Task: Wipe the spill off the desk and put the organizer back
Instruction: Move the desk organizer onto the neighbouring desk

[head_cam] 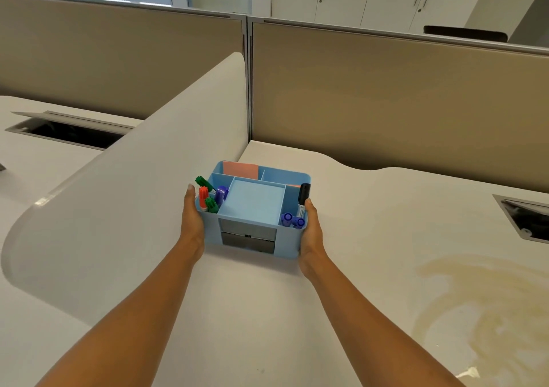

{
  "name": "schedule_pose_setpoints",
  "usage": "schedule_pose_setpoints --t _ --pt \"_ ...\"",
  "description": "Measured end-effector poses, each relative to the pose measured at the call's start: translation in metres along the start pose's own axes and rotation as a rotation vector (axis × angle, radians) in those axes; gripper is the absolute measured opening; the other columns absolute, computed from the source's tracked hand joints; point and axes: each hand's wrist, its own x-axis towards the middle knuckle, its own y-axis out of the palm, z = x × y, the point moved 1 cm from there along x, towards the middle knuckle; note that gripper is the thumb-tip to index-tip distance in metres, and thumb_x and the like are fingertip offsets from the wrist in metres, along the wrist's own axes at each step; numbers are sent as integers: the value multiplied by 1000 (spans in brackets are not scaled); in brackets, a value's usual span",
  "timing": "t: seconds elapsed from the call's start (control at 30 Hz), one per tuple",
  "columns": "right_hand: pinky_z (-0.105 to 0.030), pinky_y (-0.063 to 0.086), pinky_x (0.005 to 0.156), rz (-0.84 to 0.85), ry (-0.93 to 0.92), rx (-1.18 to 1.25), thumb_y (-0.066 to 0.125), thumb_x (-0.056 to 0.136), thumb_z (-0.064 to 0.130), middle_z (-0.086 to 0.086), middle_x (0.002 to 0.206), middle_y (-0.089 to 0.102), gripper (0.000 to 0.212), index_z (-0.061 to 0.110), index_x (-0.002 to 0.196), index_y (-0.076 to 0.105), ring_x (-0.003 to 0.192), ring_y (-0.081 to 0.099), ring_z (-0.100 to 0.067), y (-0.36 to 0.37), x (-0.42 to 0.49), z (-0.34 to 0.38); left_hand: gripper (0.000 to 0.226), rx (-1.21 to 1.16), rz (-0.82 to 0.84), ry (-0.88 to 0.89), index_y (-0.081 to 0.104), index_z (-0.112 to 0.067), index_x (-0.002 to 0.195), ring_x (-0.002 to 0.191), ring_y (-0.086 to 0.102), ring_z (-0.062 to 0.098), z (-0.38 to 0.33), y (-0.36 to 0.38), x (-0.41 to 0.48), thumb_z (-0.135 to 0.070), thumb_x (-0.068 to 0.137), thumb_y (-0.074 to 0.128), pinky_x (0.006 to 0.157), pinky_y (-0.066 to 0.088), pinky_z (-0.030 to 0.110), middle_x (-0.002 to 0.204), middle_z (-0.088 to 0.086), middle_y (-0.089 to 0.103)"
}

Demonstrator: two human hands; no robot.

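A smooth white desk (267,312) sits in a cubicle of beige fabric panels (386,95), with a curved white divider (142,178) along its left edge. A brownish spill (481,306) smears its right side. Near the back left corner, the left hand (192,220) and right hand (312,232) clasp the sides of the blue plastic organizer (252,208), its compartments holding markers (208,196).

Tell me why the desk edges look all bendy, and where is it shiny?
In the head view the wide-angle lens curves straight lines, so the beige partition tops bow near the borders. A bright glint sits on the white divider at its left curve and another on the desk by the brownish spill. The blue organizer, between left hand and right hand, throws only a soft shadow.
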Motion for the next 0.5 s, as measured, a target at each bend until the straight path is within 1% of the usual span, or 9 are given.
schedule_pose_setpoints --t 0.03,0.1,0.17,0.27,0.33,0.4,0.5 --pt "-24 47 60 -2 -5 2 26 93 52 -4 98 64 50 22 123 53 73 59 -14 0 0 0 57 -1 -28 4 45 -18 130 91 53 18 1 2 -2 -54 92 21 75 42 23 110 8 53" --pt "-26 45 62 -9 -14 3 26 94 52 -4 98 63 52 20 126 52 75 58 -15 1 -2 0 59 -8 -69 -3 45 -18 130 104 50 23 3 3 -6 -55 92 19 90 39 30 122 12 53" --pt "-28 45 66 -18 -19 1 26 94 51 -6 105 63 53 19 128 51 82 59 -19 2 -3 1 61 -1 -114 -3 45 -17 130 110 48 23 5 4 -12 -56 92 18 94 36 32 129 12 52" --pt "-32 44 78 -37 -30 -24 28 94 49 -12 123 58 50 20 131 47 101 55 -25 1 -6 2 58 53 -190 28 38 -20 137 129 39 26 9 6 -24 -54 93 20 107 31 38 142 10 43" --pt "-34 43 83 -38 -40 -52 31 94 47 -13 128 57 48 21 130 48 104 54 -24 0 -9 2 56 81 -222 55 35 -20 138 131 36 26 12 8 -35 -52 93 22 107 29 39 143 8 40" --pt "-31 43 79 -25 -60 -66 31 94 45 -13 129 57 47 20 131 47 103 54 -23 -1 -13 0 55 81 -232 60 34 -21 138 130 37 27 14 12 -44 -51 93 23 104 32 40 143 8 41" --pt "-31 43 76 -28 -74 -68 28 95 47 -12 129 57 49 20 132 45 101 54 -23 -1 -16 -3 54 75 -260 25 35 -19 137 128 39 29 15 15 -50 -50 93 27 102 36 43 141 10 42"
